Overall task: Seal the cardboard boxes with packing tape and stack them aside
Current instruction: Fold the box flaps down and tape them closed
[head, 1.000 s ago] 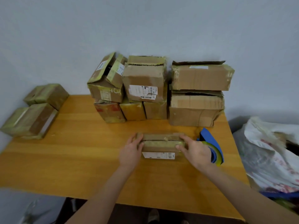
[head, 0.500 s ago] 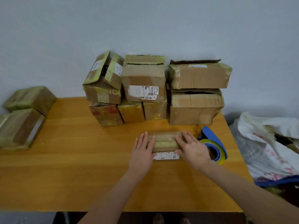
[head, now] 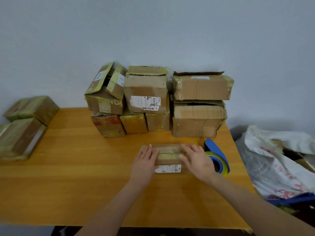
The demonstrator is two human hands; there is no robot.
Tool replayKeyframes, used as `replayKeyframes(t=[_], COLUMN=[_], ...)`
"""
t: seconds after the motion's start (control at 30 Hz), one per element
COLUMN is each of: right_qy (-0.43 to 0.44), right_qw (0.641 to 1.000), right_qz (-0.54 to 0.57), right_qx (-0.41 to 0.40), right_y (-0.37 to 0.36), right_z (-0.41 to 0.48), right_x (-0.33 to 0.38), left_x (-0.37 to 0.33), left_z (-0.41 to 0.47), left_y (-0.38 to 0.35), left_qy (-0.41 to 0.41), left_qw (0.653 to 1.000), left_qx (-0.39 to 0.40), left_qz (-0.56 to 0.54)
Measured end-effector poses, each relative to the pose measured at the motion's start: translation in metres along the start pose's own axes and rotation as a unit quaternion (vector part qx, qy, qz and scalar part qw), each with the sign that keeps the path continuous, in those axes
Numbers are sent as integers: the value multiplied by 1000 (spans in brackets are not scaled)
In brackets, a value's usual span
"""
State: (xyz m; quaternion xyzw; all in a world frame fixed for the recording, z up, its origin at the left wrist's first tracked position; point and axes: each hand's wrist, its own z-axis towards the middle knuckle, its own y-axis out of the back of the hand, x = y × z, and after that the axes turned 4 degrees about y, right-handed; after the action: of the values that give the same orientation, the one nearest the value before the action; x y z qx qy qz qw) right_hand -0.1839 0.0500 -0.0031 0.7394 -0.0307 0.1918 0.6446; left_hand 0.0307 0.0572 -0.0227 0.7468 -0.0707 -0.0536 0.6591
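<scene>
Left hand (head: pixel 144 161) and right hand (head: pixel 198 161) flat, fingers (head: pixel 150 150) straight, on small carton (head: pixel 168 156) beside tape dispenser (head: pixel 217 158); likely light, stiff: grip 2 short ends

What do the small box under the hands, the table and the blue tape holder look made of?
Small box: brown cardboard, matte, with glossy yellowish tape strips and a paper label. Table: wood or wood-look laminate, smooth orange finish, grain lines visible. Blue tape holder: probably plastic, uniform colour, smooth surface.
</scene>
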Motion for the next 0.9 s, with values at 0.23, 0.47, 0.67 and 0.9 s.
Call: replayKeyframes(t=[0.23, 0.47, 0.67, 0.9], right_qy=[-289, -341, -350, -336], right_qw=[951, 901, 857, 802], right_qz=[56, 244, 370, 489], right_qx=[92, 112, 85, 68], right_y=[9, -8, -9, 19], right_z=[-1, -3, 7, 10], right_x=[-100, -133, -125, -112], left_x=[1, 4, 7, 11], left_z=[-4, -7, -11, -10], left_y=[-3, -3, -6, -9], left_qy=[42, 60, 45, 24], left_qw=[999, 996, 997, 997], left_qx=[-27, -40, -53, -73], left_qz=[-1, 49, 23, 15])
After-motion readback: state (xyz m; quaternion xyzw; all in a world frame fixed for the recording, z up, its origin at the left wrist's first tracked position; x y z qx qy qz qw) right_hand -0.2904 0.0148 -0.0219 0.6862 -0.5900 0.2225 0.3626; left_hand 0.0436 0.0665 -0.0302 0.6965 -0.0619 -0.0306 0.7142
